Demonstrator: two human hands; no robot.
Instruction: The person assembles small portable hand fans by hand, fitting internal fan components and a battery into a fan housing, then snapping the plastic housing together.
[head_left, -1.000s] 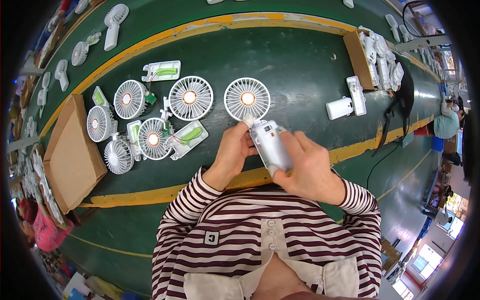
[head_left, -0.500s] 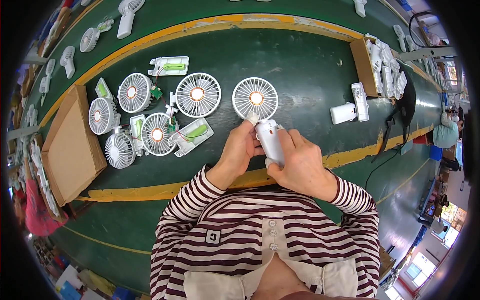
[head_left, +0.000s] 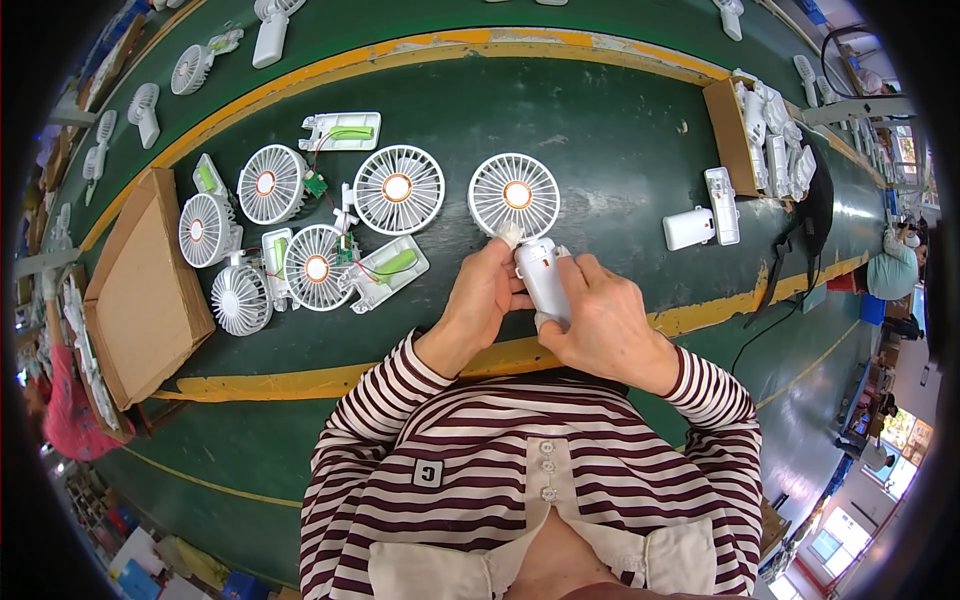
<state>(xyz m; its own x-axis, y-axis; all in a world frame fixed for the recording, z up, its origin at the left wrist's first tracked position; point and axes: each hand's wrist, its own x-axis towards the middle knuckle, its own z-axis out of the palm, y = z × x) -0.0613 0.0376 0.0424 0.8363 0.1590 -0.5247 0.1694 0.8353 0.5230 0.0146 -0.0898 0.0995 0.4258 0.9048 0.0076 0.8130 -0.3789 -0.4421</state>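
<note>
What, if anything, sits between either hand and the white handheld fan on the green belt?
Nothing visible does. The left hand and right hand both already have a grip on the handle of the white handheld fan, whose round head lies on the green belt. The other fan parts lie apart, to the left.

white handheld fan [head_left: 528, 235] | round grille up | handle gripped over green table

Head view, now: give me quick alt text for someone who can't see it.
Both hands, left hand and right hand, grip the white handle of a small white fan over a green conveyor belt. To the left lie more fan heads and open handle halves beside a cardboard box; two white casings lie right.
</note>
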